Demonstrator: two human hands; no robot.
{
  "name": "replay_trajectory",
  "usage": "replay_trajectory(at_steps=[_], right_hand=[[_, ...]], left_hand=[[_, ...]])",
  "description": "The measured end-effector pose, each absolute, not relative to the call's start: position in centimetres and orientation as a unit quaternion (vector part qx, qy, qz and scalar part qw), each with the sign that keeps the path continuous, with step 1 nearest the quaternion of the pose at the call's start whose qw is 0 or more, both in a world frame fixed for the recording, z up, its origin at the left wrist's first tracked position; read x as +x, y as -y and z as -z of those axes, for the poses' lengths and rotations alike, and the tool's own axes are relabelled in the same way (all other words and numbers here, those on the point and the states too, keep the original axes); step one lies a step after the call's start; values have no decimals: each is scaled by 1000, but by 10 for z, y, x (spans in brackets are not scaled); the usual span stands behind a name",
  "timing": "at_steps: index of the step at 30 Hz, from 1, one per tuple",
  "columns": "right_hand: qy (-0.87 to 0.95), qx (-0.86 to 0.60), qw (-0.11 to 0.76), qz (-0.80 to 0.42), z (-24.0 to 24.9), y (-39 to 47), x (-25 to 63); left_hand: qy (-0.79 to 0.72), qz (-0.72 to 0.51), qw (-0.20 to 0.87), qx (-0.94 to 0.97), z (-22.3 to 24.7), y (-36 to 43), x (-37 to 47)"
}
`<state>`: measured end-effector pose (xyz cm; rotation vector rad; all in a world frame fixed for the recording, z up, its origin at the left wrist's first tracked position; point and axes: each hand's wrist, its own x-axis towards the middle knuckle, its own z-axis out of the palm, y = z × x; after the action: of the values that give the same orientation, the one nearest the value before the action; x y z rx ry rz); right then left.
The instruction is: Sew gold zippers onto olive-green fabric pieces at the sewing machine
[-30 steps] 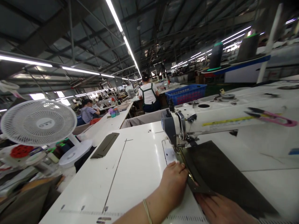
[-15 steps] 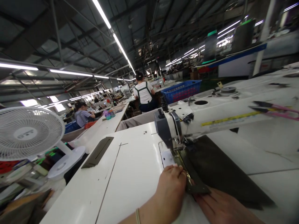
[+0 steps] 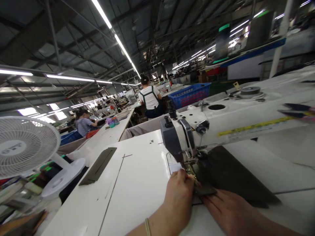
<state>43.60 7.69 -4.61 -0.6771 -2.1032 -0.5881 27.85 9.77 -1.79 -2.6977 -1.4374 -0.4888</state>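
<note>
Under the head of a white and grey sewing machine [image 3: 180,137] lies a dark olive fabric piece [image 3: 236,173], spread to the right of the needle area. My left hand [image 3: 179,193] is closed, fingers curled beside the presser foot, next to a shiny brass-coloured strip [image 3: 194,177]. What those fingertips pinch is hidden. My right hand [image 3: 228,209] grips the fabric's near edge, its fingertips partly under the cloth. A second olive piece [image 3: 98,167] with a slit along it lies flat on the white table [image 3: 137,186], away from both hands.
A white fan [image 3: 52,160] stands at the left. Scissors [image 3: 297,111] and a yellow measuring tape [image 3: 256,126] rest on the machine arm. A blue basket [image 3: 189,95] stands behind the machine. Two people [image 3: 150,98] sit at tables farther off.
The fabric's near end has moved a little toward the presser foot, and my right hand has moved forward with it. My left hand stays beside the foot. The whole view has shifted slightly.
</note>
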Motion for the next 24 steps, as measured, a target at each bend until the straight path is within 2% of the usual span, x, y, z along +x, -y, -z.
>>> replay_trajectory(at_steps=[5,11,17,24], right_hand=[[849,-275,406,195,44,-79,441],[874,-325,345,110,33,-90,452],[888,-391,241,-41,16,-117,450],[883,-384,247,-108,7,-126,461]], left_hand=[[458,200,-34,-865,24,-97,273],[474,211,-88,-850,17,-81,273],[502,215,-93,-833,11,-77,276],[498,187,-85,-843,11,-79,275]])
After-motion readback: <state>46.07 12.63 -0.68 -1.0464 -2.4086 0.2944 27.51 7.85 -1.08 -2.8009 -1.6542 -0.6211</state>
